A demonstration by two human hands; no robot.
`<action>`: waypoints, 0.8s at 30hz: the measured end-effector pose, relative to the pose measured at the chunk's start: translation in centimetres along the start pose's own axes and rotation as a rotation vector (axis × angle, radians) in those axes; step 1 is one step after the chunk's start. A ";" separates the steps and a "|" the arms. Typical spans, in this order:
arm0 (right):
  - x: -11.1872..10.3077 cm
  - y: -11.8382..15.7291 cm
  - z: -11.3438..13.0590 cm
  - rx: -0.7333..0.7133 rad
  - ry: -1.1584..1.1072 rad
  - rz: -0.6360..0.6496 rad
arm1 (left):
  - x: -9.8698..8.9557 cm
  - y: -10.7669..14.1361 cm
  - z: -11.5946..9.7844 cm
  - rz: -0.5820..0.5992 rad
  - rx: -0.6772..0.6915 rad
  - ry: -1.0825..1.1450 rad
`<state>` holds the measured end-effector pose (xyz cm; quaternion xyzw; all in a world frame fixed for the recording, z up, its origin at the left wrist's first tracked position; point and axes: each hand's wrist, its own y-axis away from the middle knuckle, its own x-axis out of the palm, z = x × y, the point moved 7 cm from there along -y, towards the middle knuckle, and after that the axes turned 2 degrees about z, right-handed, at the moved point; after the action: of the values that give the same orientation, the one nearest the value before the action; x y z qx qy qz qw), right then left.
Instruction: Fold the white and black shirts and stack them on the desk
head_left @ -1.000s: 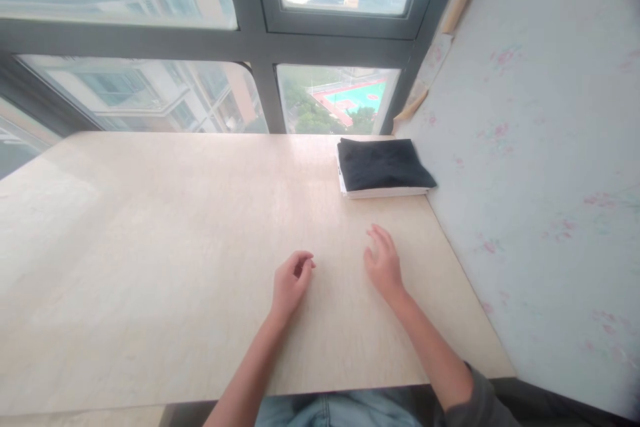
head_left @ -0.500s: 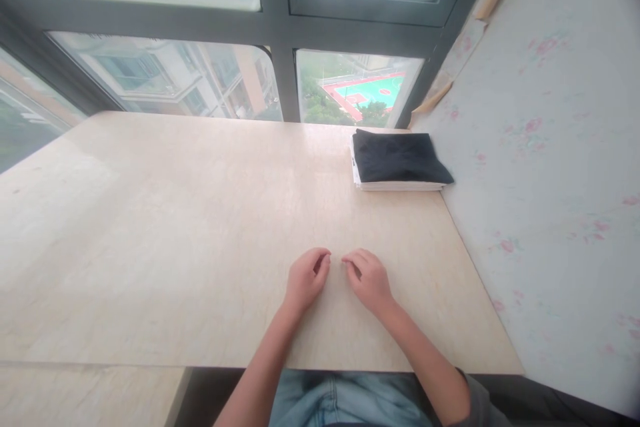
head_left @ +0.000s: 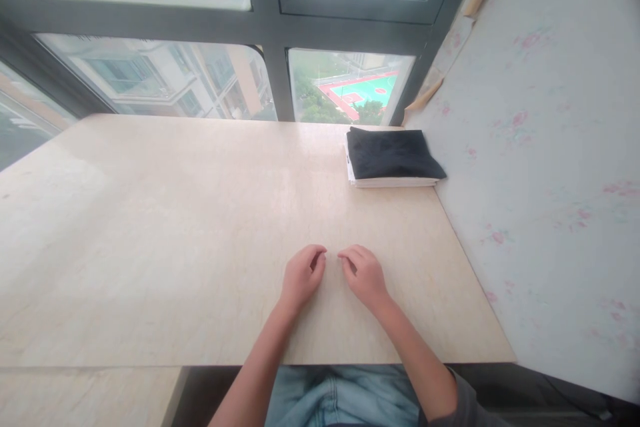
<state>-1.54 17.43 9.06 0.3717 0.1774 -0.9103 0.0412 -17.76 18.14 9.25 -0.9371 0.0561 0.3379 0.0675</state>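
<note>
Black cloth lay folded flat on top of a white stack, which looked like paper or books, at the far right part of the worktop. The cloth covered most of the top of this stack, and its right corner went out over the edge, close to the flowered wall. Whether this corner touched the wall, I could not tell.

The left hand and the right hand were on the nearer part of the worktop, side by side with a small gap between them, both well apart from the cloth. On each hand the fingers were loosely bent toward the thumb; I could not tell if the tips were pressed together. The right hand was the nearer one to the stack. Behind the worktop stood a window with a dark frame, and through it one saw a green and red sports court.
</note>
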 end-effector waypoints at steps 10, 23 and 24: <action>0.1 0.0 0.0 -0.030 -0.007 -0.024 | -0.1 0.1 -0.2 -0.028 0.039 -0.027; 0.2 0.1 0.1 0.025 -0.049 0.004 | -0.1 0.0 -0.2 -0.030 0.044 -0.039; 0.2 0.1 0.1 0.044 -0.079 0.007 | -0.1 0.0 -0.2 -0.029 0.043 -0.040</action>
<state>-1.78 17.26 8.94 0.3371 0.1543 -0.9277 0.0433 -17.70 18.13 9.49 -0.9291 0.0482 0.3543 0.0939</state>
